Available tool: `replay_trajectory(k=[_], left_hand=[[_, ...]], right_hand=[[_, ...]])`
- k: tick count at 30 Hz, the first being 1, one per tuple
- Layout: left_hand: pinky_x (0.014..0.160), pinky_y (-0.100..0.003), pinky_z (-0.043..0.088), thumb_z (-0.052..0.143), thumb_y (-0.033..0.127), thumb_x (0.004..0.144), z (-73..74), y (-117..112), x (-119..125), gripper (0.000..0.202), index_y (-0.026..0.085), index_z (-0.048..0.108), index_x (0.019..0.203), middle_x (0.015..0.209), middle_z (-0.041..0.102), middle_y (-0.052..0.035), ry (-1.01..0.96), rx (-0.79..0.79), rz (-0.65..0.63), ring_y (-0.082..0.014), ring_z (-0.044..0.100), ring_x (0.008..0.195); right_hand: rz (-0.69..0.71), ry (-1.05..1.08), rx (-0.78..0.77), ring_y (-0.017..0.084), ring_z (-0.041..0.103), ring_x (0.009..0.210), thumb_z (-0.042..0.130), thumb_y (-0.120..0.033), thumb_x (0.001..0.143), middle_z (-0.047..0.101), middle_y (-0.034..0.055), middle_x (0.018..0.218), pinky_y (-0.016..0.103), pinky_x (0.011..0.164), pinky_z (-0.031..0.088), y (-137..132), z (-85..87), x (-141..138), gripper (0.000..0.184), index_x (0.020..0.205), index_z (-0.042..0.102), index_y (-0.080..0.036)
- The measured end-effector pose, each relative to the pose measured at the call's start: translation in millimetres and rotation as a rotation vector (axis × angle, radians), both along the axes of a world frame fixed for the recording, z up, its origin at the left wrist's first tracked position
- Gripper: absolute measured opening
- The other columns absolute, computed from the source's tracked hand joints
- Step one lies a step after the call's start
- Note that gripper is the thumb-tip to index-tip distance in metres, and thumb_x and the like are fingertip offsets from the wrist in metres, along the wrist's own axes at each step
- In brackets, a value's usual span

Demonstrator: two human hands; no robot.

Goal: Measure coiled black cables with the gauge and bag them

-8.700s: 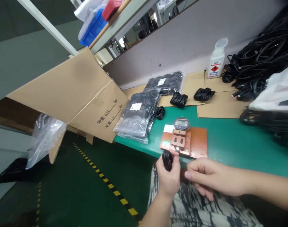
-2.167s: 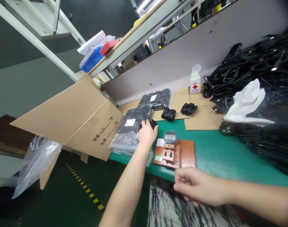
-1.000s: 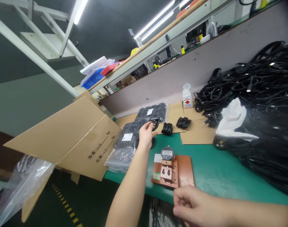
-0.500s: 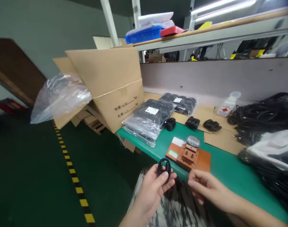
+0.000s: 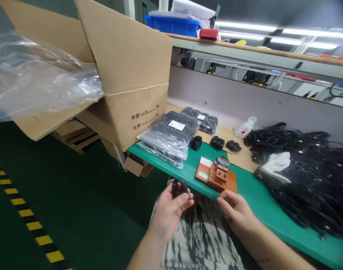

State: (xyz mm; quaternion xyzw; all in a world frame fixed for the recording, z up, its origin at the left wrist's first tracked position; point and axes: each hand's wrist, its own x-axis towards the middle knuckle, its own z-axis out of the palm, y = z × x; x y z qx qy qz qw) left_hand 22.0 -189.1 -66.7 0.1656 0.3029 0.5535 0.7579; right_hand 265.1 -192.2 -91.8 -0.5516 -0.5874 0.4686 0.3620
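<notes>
My left hand [image 5: 168,212] is closed around a small coiled black cable [image 5: 179,187], with the thumb pressed over it, just in front of the table edge. To its right, my right hand [image 5: 236,210] is held with curled fingers, thumb and index tips close together. Whether anything is pinched there is hidden. Just beyond the hands stands an orange-brown fixture with a round dial gauge [image 5: 222,162] on the green table [image 5: 252,191]. Behind it lie several loose black cable coils [image 5: 217,142].
Clear bags of black cables [image 5: 171,131] lie beside a large open cardboard box [image 5: 134,75] with plastic film [image 5: 47,80] hanging out. A white bottle [image 5: 246,127] stands near the back panel. A big heap of black cables [image 5: 309,180] and a white cloth [image 5: 276,165] cover the right side.
The view has turned to the right and shifted, so the box appears larger and more of the cable heap shows. The cable stays in my left hand; its coil is now turned and more covered.
</notes>
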Motion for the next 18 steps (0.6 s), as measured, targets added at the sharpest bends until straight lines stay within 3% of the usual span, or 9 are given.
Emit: replay_trajectory(k=[6,13,18], left_hand=[[0.049,-0.018,0.054,0.083,0.027,0.070,6.8,21,-36,0.028,0.015,0.065,0.090,0.086,0.065,0.0000,0.130,0.039,0.074,-0.0085,0.061,0.060],[0.042,-0.017,0.043,0.075,0.030,0.080,5.1,26,-11,0.021,0.016,0.061,0.089,0.081,0.063,0.0001,0.231,0.087,0.009,-0.0060,0.051,0.053],[0.051,-0.020,0.049,0.075,0.030,0.079,1.1,23,2,0.024,0.017,0.062,0.095,0.088,0.064,-0.0033,0.376,0.141,0.014,-0.0133,0.061,0.073]], right_hand=[[-0.080,0.013,0.028,0.010,0.044,0.042,0.058,-0.055,0.091,0.046,-0.0056,0.053,0.023,0.043,0.034,-2,-3.4,-4,0.041,0.073,0.048,-0.020],[-0.128,0.013,0.045,0.012,0.049,0.044,0.058,-0.059,0.089,0.051,-0.0037,0.056,0.024,0.045,0.039,-2,-3.0,-7,0.043,0.073,0.049,-0.020],[-0.088,0.019,0.014,0.011,0.050,0.041,0.058,-0.062,0.087,0.053,-0.0031,0.055,0.023,0.043,0.039,2,-0.7,-2,0.046,0.073,0.049,-0.019]])
